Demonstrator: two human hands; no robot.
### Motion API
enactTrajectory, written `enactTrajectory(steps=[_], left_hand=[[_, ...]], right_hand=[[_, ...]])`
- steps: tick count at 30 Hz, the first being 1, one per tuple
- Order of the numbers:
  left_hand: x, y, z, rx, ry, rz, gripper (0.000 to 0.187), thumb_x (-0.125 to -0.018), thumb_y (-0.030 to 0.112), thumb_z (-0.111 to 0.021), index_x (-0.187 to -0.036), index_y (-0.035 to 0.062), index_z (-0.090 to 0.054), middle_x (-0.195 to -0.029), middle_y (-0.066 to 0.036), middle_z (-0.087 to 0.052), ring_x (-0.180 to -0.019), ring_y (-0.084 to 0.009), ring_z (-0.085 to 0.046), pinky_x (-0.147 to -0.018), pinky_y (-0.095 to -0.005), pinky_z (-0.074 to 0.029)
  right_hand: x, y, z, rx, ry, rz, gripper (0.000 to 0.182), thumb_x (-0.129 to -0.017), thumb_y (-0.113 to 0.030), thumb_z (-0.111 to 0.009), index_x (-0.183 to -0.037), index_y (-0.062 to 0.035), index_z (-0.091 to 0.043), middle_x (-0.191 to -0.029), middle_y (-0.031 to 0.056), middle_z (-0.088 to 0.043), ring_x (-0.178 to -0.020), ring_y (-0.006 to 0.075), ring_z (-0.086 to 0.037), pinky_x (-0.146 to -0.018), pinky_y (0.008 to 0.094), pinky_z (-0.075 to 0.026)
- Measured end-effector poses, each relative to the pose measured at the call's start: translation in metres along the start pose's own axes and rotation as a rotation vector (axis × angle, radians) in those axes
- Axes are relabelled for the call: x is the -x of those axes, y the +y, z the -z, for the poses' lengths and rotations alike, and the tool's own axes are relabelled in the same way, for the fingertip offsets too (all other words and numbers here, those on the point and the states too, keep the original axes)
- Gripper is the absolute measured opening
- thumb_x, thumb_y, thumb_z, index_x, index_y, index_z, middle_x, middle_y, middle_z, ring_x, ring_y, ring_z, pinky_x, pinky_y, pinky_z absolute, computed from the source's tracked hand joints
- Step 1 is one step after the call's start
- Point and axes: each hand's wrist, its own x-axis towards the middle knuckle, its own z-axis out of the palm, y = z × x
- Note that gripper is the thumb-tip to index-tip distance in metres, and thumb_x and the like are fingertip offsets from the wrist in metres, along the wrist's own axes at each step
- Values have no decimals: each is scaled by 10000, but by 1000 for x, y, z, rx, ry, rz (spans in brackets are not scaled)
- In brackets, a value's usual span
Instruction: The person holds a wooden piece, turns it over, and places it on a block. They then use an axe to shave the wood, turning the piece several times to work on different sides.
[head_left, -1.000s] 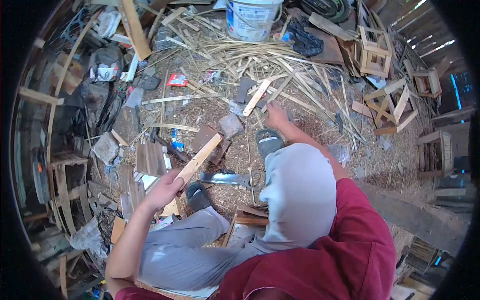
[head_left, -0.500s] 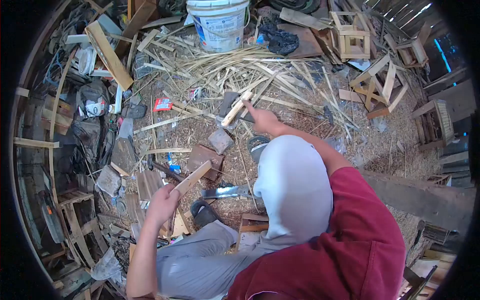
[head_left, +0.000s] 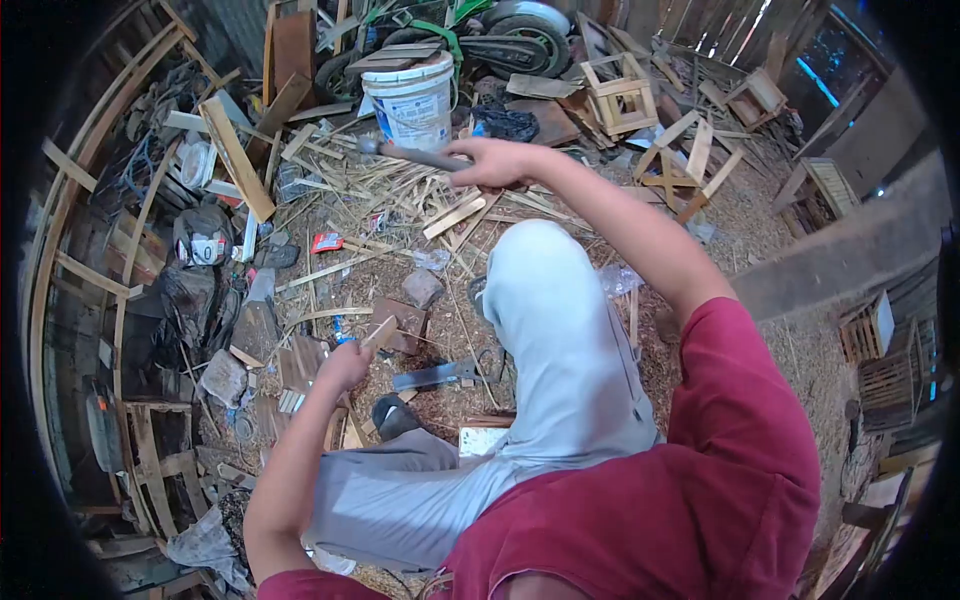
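Note:
My right hand (head_left: 490, 163) is raised out in front, fingers wrapped round the handle of a hammer (head_left: 415, 156). The tool points left, its darker blunt end just in front of the white bucket. Below that hand a short pale piece of wood (head_left: 454, 217) lies on the strips on the ground. Lower left, my left hand (head_left: 343, 366) is closed round a narrow wooden piece (head_left: 379, 334), whose pale end sticks out up and right. A hand saw (head_left: 432, 376) lies on the ground right of my left hand. Close by are a brown block (head_left: 398, 325) and a grey stone (head_left: 422, 288).
A white bucket (head_left: 412, 108) with boards on its lid stands ahead, a motorbike (head_left: 510, 48) behind it. Wood strips and shavings cover the ground. Small wooden frames (head_left: 622, 103) stand at the right. A long plank (head_left: 237, 160) leans at the left.
My right hand has lifted the hammer up from beside the short wood piece and swung it left. My left hand still holds its wooden piece, now turned more away. The view has tilted upward.

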Motion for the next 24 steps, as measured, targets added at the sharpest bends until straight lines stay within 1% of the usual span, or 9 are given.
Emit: enactTrajectory(steps=[4,7,10,11,13,15,19,22,24], left_hand=[[10,10,-6,-60,48,-78,471,-968,364,-568,-1117,-70,-675,-1052,-307,-712,-970,-454,-682,-895,-485,-532],[-24,-28,-12,-219,74,-345,449,-973,359,-557,-1064,-62,-685,-896,-245,-721,-818,-395,-707,-777,-482,-559],[-1,-7,10,166,-87,-34,422,-983,364,-543,-966,-37,-672,-748,-151,-663,-621,-297,-659,-609,-447,-546],[-11,-14,3,243,-82,16,413,-989,373,-531,-900,-14,-647,-689,-92,-606,-506,-210,-568,-488,-399,-487],[-19,-16,-8,370,-4,78,407,-990,371,-533,-895,-6,-652,-690,-94,-616,-502,-208,-554,-479,-394,-473],[-31,-18,-24,418,66,94,413,-999,388,-530,-947,4,-672,-705,-98,-634,-513,-230,-572,-477,-411,-473],[-61,-36,-70,572,177,-171,486,-863,451,-689,-833,-32,-733,-685,-165,-709,-579,-325,-690,-562,-443,-550],[-17,-7,-56,474,275,-303,461,-907,415,-588,-972,-17,-735,-883,-230,-742,-808,-392,-729,-725,-472,-558],[-1,1,-59,525,340,-144,449,-942,377,-530,-1032,-21,-715,-964,-256,-727,-908,-404,-711,-800,-488,-536]], right_hand=[[61,-84,-7,-66,140,75,632,-921,-277,-756,-1454,-50,-504,-794,18,-609,-598,93,-553,-521,280,-456],[99,-130,-35,-246,151,62,592,-941,-266,-746,-1432,-29,-515,-787,8,-591,-585,78,-526,-516,267,-451],[125,-153,-104,-652,218,236,588,-972,-149,-690,-1479,-23,-421,-735,-14,-527,-561,70,-509,-483,254,-434],[130,-161,-123,-761,220,295,585,-972,-125,-678,-1474,-20,-397,-727,-13,-520,-552,73,-507,-483,258,-436],[145,-177,-153,-974,227,370,552,-970,-90,-658,-1436,-18,-371,-711,-2,-519,-524,84,-503,-483,273,-445],[149,-185,-182,-1035,257,326,395,-985,-116,-646,-1314,-29,-445,-683,5,-527,-498,95,-504,-470,283,-438],[138,-176,-252,-924,449,207,269,-1034,-239,-629,-1169,-60,-482,-648,-8,-516,-462,94,-485,-430,281,-405],[127,-159,-279,-960,423,141,281,-1056,-310,-610,-1121,-69,-481,-640,-11,-508,-448,91,-474,-399,280,-387],[133,-155,-274,-1039,307,57,305,-1061,-341,-599,-1121,-69,-476,-650,-6,-510,-449,91,-475,-391,283,-390]])
